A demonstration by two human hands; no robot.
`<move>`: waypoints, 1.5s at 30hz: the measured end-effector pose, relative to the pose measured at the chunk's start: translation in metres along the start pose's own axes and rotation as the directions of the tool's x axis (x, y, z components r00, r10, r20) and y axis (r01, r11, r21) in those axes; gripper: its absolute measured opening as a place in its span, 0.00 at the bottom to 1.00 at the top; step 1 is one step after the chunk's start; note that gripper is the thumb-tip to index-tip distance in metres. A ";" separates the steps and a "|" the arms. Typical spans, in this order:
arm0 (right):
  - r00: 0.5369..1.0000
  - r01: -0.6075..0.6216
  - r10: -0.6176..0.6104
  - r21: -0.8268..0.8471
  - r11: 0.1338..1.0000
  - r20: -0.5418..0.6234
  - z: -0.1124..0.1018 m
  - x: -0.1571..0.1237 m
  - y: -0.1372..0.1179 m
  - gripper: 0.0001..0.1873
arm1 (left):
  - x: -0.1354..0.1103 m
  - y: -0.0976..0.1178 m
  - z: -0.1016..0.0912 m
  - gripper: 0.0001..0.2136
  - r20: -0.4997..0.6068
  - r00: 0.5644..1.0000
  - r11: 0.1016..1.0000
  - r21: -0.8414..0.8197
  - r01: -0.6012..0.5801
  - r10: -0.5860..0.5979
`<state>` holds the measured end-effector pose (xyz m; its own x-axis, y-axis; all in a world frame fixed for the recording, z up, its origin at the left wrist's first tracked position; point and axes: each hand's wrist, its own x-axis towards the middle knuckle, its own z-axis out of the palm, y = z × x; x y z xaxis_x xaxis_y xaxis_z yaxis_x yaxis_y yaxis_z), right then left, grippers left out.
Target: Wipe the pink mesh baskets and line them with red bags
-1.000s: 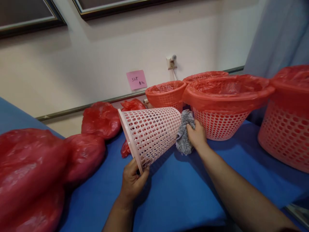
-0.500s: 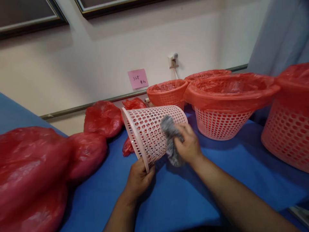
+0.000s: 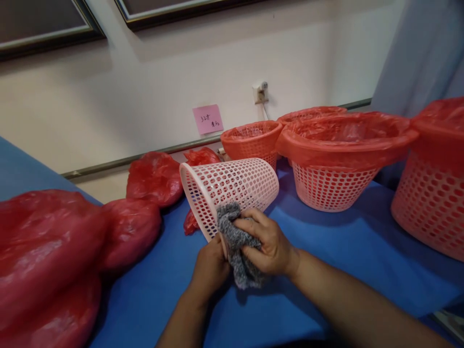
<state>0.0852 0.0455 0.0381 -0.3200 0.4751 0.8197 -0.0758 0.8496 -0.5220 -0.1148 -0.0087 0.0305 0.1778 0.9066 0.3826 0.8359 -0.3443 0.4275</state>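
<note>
Nearest the camera, two bare forearms are seen reaching out over a table covered in blue cloth [image 3: 326,270]. The left hand [image 3: 209,265] is closed on the lower rim of a pink basket [image 3: 239,182], though its fingers are partly hidden behind the cloth and the rim. The right hand [image 3: 268,244] is curled tight round a grey cloth [image 3: 236,244], which is bunched in the fist and pressed against the basket's perforated wall just beside the rim; a fold of it hangs down between the two hands. The pink basket is held on its side at the middle of the table, its open mouth turned to the left and its narrower base pointed to the right; whether it rests on the blue cover cannot be told. At the left edge a large filled red bag [image 3: 43,256] is lying on the table, with a smaller red bag [image 3: 154,176] beyond it. To the right, well apart from the hands, a wide basket lined with red plastic [image 3: 337,159] stands upright, another lined basket [image 3: 431,193] is cut off by the frame edge, and a smaller lined basket [image 3: 252,137] is set behind. On the cream wall a pink note [image 3: 208,119] and a wall socket [image 3: 260,92] are fixed, and a grey curtain [image 3: 424,53] hangs at far right.
</note>
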 end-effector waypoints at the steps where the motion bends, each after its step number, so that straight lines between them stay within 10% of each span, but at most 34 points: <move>1: 0.999 0.007 -0.008 0.031 0.999 0.033 0.001 0.000 -0.004 0.29 | 0.000 0.000 0.000 0.06 -0.041 0.999 1.000 -0.024 -0.019 0.018; 9: 0.982 0.022 -0.030 0.045 0.999 0.186 0.001 0.002 -0.010 0.27 | -0.005 -0.003 -0.010 0.11 -0.421 0.890 0.969 -0.087 -0.232 0.175; 14: 0.991 -0.109 0.096 -0.153 0.982 -0.090 -0.005 0.002 0.009 0.28 | -0.007 -0.009 -0.010 0.08 -0.401 0.912 0.968 -0.184 -0.169 0.083; 20: 0.734 -0.600 0.334 -0.335 0.726 -0.591 -0.051 0.017 0.064 0.22 | -0.008 -0.010 -0.006 0.10 -0.355 0.928 0.952 -0.230 -0.202 0.111; 23: 0.819 -0.514 0.284 -0.416 0.750 -0.499 -0.048 0.015 0.058 0.25 | -0.007 -0.006 -0.006 0.09 -0.293 0.940 0.951 -0.199 -0.237 0.173; 26: 0.968 -0.180 0.091 -0.395 0.901 -0.232 -0.024 0.007 0.027 0.30 | -0.005 -0.002 -0.007 0.11 -0.199 0.955 0.953 -0.165 -0.253 0.219; 31: 0.988 0.153 -0.148 -0.167 0.974 0.045 0.008 -0.006 -0.015 0.35 | -0.003 -0.001 -0.006 0.08 -0.140 0.949 0.935 -0.180 -0.306 0.283; 36: 0.953 -0.204 0.130 -0.260 0.944 -0.274 -0.009 0.003 0.022 0.28 | -0.003 -0.002 -0.007 0.11 -0.110 0.971 0.961 -0.159 -0.226 0.210; 41: 0.680 -0.630 0.418 -0.187 0.754 -0.602 -0.046 0.016 0.071 0.22 | -0.004 -0.002 -0.009 0.10 -0.115 0.966 0.967 -0.079 -0.242 0.233; 43: 0.697 -0.610 0.403 -0.196 0.768 -0.593 -0.047 0.016 0.070 0.23 | -0.003 -0.001 -0.008 0.10 -0.094 0.968 0.966 -0.090 -0.242 0.234; 45: 0.837 -0.434 0.287 -0.247 0.866 -0.466 -0.036 0.012 0.054 0.25 | -0.001 0.000 -0.008 0.12 -0.072 0.971 0.965 -0.119 -0.235 0.228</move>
<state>0.1114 0.1056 0.0285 0.1510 0.7479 0.6464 0.3069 0.5861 -0.7498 -0.1189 -0.0121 0.0365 0.3259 0.7844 0.5278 0.7026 -0.5745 0.4199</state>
